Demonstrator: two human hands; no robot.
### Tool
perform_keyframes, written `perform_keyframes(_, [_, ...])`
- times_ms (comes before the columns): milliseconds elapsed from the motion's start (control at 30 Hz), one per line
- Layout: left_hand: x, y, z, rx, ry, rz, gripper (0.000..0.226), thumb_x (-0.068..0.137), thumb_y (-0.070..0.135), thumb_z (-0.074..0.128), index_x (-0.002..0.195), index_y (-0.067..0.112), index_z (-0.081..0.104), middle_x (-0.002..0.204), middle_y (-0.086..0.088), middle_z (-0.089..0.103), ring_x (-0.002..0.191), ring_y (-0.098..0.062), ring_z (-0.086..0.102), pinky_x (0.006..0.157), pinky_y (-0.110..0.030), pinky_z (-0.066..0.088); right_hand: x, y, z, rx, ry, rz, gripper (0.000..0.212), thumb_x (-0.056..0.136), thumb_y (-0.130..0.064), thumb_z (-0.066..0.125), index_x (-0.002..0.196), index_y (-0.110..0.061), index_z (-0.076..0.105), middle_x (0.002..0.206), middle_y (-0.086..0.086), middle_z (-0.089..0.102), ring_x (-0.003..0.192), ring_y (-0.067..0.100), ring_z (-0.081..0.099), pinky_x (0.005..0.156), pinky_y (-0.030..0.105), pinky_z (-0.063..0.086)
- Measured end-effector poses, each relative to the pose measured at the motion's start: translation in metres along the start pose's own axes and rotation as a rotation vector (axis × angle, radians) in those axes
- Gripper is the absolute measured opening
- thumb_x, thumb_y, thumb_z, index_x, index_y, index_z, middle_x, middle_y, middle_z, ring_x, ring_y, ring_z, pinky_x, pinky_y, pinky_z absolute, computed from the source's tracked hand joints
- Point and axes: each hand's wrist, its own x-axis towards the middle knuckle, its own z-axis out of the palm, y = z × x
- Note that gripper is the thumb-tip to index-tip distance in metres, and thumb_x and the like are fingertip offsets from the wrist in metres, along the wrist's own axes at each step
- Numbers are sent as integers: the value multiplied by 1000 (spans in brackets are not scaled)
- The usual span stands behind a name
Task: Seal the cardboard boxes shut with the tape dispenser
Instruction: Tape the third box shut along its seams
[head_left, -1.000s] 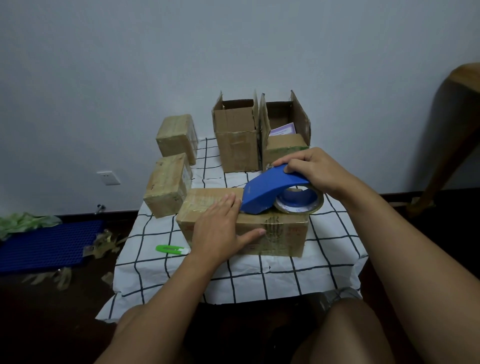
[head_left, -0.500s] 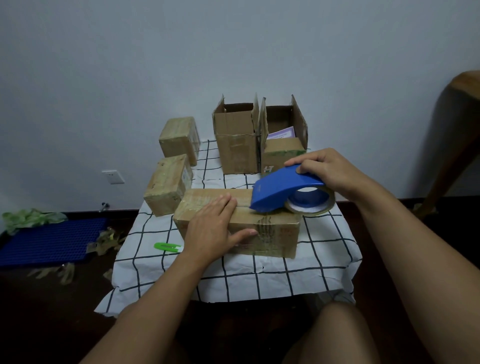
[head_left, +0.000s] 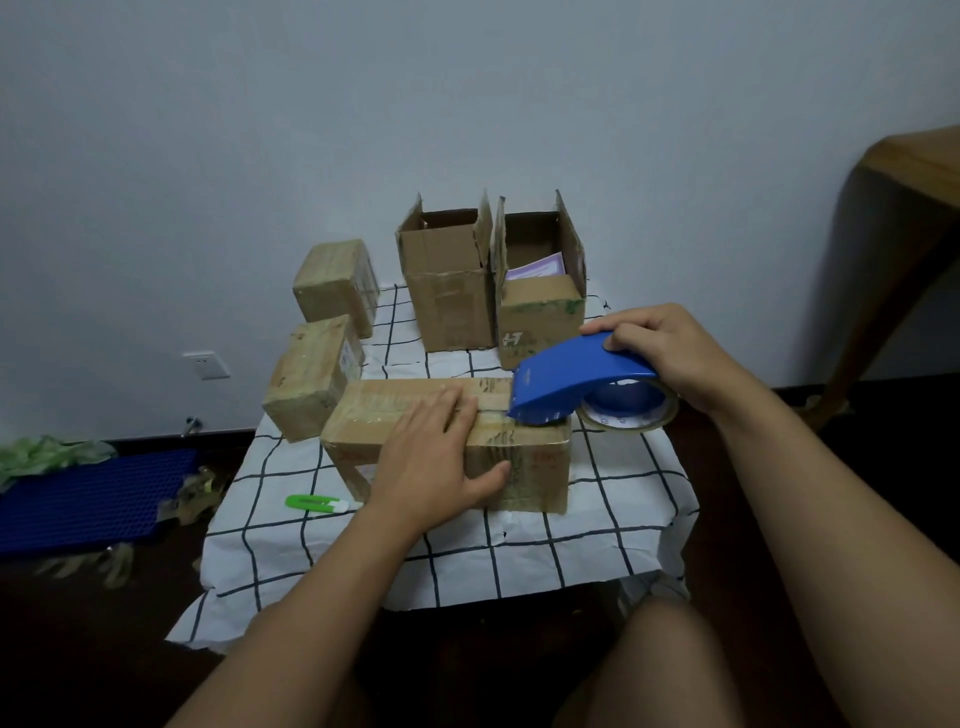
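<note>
A long closed cardboard box (head_left: 524, 460) lies across the middle of the checked cloth. My left hand (head_left: 436, 457) presses flat on its top and front, fingers straight. My right hand (head_left: 660, 348) grips the blue tape dispenser (head_left: 566, 376), whose front edge sits on the box top near the right end; its tape roll (head_left: 631, 410) hangs past the box's right side. Two open boxes stand behind: a tall one (head_left: 447, 291) and one with a purple paper inside (head_left: 540, 312). Two taped boxes (head_left: 311, 379) (head_left: 335, 286) sit at the left.
A small table under a white cloth with black grid lines (head_left: 597, 540) holds everything. A green cutter (head_left: 314, 503) lies on the cloth left of the long box. On the dark floor at left are a blue mat (head_left: 88, 499) and tape scraps. A wooden table (head_left: 904, 218) stands at right.
My right hand has drawn the dispenser rightward along the box top, from mid-box to its right end. My left hand stays pressed on the box.
</note>
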Motion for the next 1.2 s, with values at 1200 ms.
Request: perform_keyframes(1200, [20,55,22,29,-4,-101,102,77,91,5,154,27,23,159,-8,28,147,-21,24,115,-36,25,-23,37,-32,132,60,36,31,75,-27,54,85,-39,80,104,-12,75,92,5,64,73,11,47])
